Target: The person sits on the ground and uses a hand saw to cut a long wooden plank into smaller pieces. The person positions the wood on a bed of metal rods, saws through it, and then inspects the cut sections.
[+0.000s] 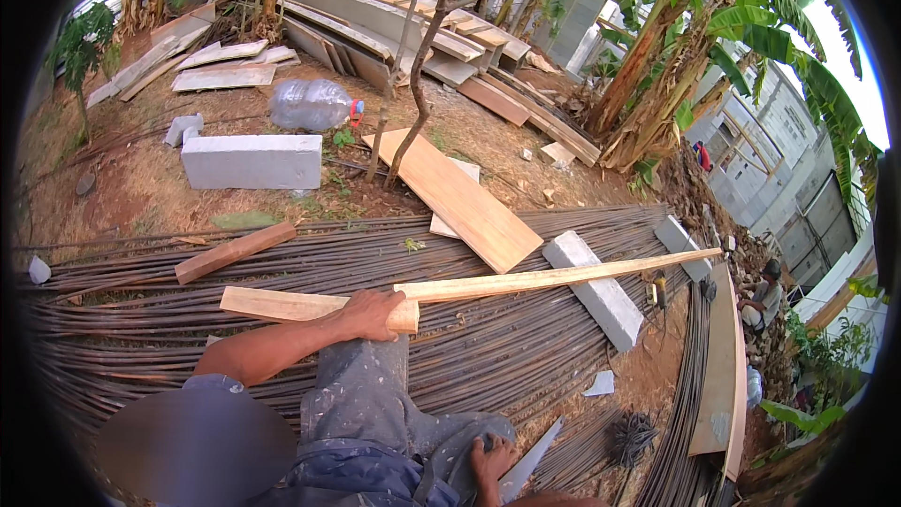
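Note:
My left hand [374, 315] grips a short pale board [282, 306] near its right end, just above my raised knee. The long wooden strip [544, 276] meets that board beside my fingers and stretches right across two concrete blocks [601, 286]. My right hand [490, 465] is curled low against my grey trouser leg, closed on something I cannot make out. A metal saw blade [533, 460] lies right beside it; its handle is hidden.
Steel rebar [141, 319] covers the ground around me. A wide board [455, 202], white block [251, 161] and plastic jug [305, 105] lie ahead. Stacked planks [497, 99] are behind. A crouching person [762, 296] is at right, near leaning boards [718, 366] and banana plants [629, 84].

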A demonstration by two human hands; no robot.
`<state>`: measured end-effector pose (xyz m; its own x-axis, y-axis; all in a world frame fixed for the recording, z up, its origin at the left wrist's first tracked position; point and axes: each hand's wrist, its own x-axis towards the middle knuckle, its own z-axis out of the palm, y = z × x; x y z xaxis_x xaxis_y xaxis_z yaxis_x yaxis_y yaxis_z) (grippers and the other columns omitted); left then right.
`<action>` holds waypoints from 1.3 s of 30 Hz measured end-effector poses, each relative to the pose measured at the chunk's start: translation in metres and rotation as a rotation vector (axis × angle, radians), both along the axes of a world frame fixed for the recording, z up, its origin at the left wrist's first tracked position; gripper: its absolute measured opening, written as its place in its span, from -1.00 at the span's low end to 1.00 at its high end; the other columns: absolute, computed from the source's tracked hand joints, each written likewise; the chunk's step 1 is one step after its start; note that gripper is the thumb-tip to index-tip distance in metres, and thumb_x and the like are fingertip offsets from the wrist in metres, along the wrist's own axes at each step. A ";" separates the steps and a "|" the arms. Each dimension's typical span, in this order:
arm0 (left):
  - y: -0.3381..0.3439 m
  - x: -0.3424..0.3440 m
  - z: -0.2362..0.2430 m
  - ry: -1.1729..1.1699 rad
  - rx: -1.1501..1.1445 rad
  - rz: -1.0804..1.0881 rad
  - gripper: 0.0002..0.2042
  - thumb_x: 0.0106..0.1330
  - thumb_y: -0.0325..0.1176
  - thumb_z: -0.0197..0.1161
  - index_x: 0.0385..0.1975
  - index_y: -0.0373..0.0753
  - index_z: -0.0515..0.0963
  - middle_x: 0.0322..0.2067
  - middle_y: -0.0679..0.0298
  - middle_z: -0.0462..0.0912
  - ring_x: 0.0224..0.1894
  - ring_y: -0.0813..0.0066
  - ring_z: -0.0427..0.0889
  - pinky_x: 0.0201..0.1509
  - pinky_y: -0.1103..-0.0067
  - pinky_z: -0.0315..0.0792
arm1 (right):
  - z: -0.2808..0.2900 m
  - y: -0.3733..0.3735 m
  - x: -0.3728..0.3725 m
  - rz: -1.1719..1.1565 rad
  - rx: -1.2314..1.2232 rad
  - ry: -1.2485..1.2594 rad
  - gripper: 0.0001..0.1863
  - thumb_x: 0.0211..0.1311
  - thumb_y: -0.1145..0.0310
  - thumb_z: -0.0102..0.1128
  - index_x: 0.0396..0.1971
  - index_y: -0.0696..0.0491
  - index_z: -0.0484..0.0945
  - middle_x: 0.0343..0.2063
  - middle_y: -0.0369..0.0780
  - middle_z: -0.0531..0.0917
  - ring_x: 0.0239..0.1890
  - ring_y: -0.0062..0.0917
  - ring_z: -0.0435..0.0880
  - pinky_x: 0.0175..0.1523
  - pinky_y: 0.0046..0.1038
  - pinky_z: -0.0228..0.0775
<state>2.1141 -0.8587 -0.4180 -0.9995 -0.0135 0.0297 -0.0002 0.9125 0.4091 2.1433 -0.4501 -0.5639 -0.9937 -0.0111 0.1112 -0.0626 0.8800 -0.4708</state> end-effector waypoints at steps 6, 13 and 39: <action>0.005 -0.006 0.009 -0.034 -0.082 -0.120 -0.29 -0.15 -0.01 0.46 0.00 -0.24 0.37 -0.12 0.01 0.56 -0.03 0.00 0.54 -0.02 0.18 0.38 | 0.001 0.001 -0.002 0.030 -0.038 0.036 -0.57 -0.04 0.15 0.30 -0.20 0.13 0.65 -0.07 -0.02 0.55 0.07 -0.07 0.37 0.23 -0.13 0.11; 0.006 -0.010 0.005 -0.062 -0.103 -0.146 -0.21 -0.15 0.04 0.46 0.09 -0.24 0.34 -0.05 0.01 0.54 0.04 0.02 0.50 0.06 0.20 0.34 | 0.005 -0.001 0.001 -0.006 -0.056 0.021 -0.58 -0.05 0.17 0.28 -0.21 0.12 0.66 -0.08 -0.01 0.55 0.07 -0.08 0.37 0.23 -0.14 0.11; 0.001 -0.013 0.005 -0.074 -0.048 -0.170 -0.18 -0.19 0.03 0.47 0.11 -0.26 0.35 0.06 0.02 0.50 0.10 -0.01 0.47 0.07 0.19 0.37 | 0.000 0.001 -0.002 -0.024 -0.102 0.018 -0.61 -0.04 0.18 0.26 -0.23 0.10 0.67 -0.09 -0.02 0.55 0.06 -0.09 0.36 0.22 -0.14 0.13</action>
